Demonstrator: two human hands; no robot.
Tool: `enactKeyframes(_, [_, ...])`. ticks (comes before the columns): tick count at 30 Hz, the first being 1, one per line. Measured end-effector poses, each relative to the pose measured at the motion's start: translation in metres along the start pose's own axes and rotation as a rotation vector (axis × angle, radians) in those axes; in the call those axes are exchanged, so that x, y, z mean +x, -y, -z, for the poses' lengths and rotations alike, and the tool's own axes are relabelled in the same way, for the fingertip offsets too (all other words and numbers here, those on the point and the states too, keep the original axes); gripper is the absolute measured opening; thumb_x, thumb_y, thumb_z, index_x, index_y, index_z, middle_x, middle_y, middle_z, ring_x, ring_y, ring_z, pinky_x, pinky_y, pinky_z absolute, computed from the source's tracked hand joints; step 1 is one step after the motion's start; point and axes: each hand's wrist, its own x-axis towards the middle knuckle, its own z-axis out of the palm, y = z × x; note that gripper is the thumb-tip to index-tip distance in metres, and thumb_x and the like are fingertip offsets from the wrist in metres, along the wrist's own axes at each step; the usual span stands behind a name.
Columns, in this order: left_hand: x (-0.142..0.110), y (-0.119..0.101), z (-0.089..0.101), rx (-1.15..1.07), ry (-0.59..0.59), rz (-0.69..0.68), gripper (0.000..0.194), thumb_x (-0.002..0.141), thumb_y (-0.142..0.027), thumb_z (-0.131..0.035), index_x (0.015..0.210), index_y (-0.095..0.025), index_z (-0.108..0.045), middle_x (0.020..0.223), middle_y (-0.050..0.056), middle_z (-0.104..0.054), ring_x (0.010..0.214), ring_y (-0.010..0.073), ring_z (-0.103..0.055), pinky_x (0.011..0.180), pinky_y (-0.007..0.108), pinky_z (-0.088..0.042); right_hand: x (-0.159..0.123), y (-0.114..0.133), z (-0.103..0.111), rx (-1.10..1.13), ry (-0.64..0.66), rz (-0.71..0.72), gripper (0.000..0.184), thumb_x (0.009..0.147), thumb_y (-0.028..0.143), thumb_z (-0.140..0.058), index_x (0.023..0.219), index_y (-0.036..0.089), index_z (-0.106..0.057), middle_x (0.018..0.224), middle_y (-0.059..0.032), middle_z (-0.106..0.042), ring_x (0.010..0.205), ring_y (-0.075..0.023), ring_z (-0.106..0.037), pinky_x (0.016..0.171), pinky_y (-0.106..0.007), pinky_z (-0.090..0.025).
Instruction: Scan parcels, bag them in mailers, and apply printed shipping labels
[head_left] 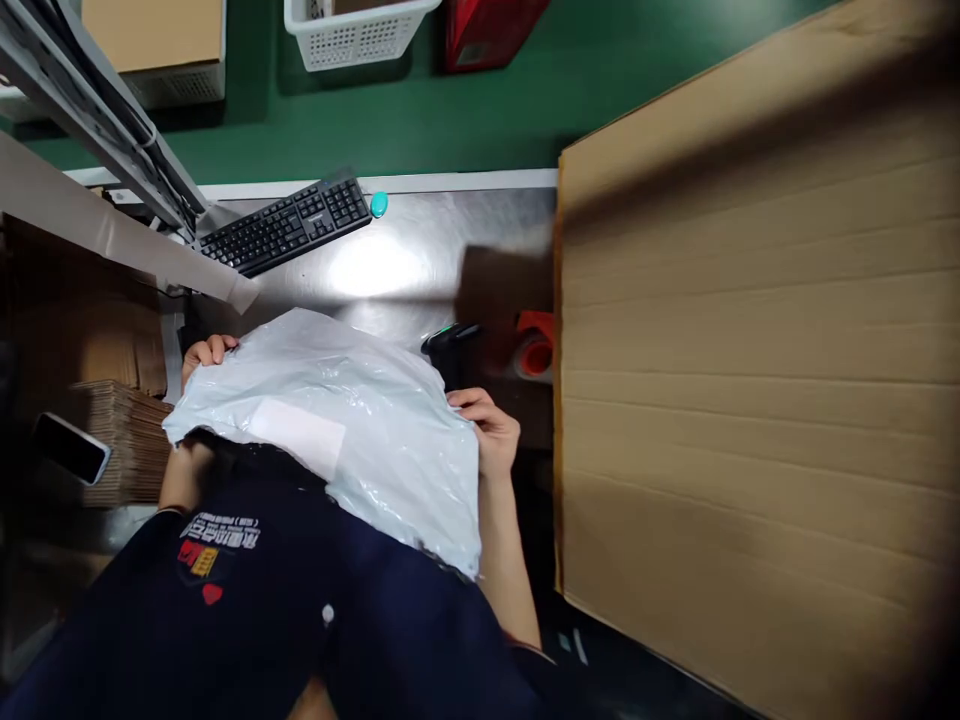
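Observation:
A pale grey plastic mailer bag with a white label lies against my body over the steel table. My left hand grips the bag's upper left edge, fingers curled over it. My right hand pinches the bag's right edge, fingers closed on the plastic. A black handheld scanner rests on the table just above my right hand.
A large flat cardboard sheet fills the right side. An orange tape roll sits beside it. A black keyboard and a teal button lie at the back. Stacked cardboard and a phone are left. A white basket stands on the green floor.

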Motion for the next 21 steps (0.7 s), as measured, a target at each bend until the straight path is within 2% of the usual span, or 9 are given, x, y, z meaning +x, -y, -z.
enactKeyframes(4, [-0.002,0.001,-0.004,-0.001,-0.029,-0.018,0.072,0.045,-0.075,-0.076,0.044,-0.025,-0.025,0.057,0.005,-0.029,0.09,0.0339,-0.062,0.103,0.057,-0.051,0.002,-0.003,-0.007,0.053,-0.073,0.012,0.029,0.066,0.052,-0.091,0.057,0.032,-0.073,0.077,-0.0034,-0.072,0.076,-0.024,-0.069,0.077,-0.046,-0.059])
enactKeyframes(9, [0.004,-0.002,-0.016,-0.019,-0.02,-0.041,0.07,0.051,-0.081,-0.069,0.048,-0.025,-0.028,0.061,0.005,-0.03,0.091,0.0338,-0.06,0.099,0.058,-0.05,0.014,-0.009,-0.015,0.052,-0.139,0.062,0.024,0.068,0.044,-0.085,0.058,0.03,-0.069,0.077,-0.0013,-0.07,0.077,-0.0223,-0.068,0.077,-0.043,-0.057])
enactKeyframes(13, [0.01,-0.003,-0.024,-0.049,-0.017,-0.057,0.074,0.053,-0.08,-0.074,0.053,-0.024,-0.026,0.063,0.003,-0.031,0.092,0.0304,-0.06,0.101,0.054,-0.052,0.022,-0.012,-0.019,0.026,-0.171,0.075,0.023,0.067,0.041,-0.08,0.059,0.028,-0.063,0.077,-0.0006,-0.067,0.079,-0.0227,-0.067,0.078,-0.042,-0.055])
enactKeyframes(16, [0.013,-0.006,-0.023,-0.033,-0.011,-0.046,0.075,0.055,-0.08,-0.074,0.055,-0.025,-0.024,0.062,0.004,-0.034,0.094,0.0314,-0.064,0.104,0.054,-0.053,0.023,-0.013,-0.022,0.007,-0.195,0.064,0.023,0.067,0.04,-0.078,0.059,0.027,-0.06,0.077,-0.0005,-0.066,0.079,-0.0227,-0.066,0.077,-0.041,-0.054])
enactKeyframes(19, [0.013,-0.011,-0.02,0.034,0.036,0.009,0.069,0.065,-0.079,-0.071,0.054,-0.026,-0.028,0.065,0.005,-0.045,0.106,0.0313,-0.068,0.111,0.05,-0.053,0.022,-0.013,-0.025,0.016,-0.222,0.062,0.023,0.066,0.04,-0.076,0.058,0.027,-0.059,0.076,-0.0005,-0.066,0.079,-0.0224,-0.065,0.077,-0.04,-0.053])
enactKeyframes(21, [0.007,-0.014,-0.022,0.118,0.111,0.102,0.055,0.081,-0.077,-0.065,0.062,-0.028,-0.047,0.079,0.005,-0.063,0.115,0.0281,-0.068,0.114,0.049,-0.053,0.022,-0.012,-0.026,0.012,-0.233,0.063,0.023,0.065,0.04,-0.077,0.058,0.027,-0.059,0.076,-0.0004,-0.066,0.078,-0.0224,-0.064,0.077,-0.04,-0.053])
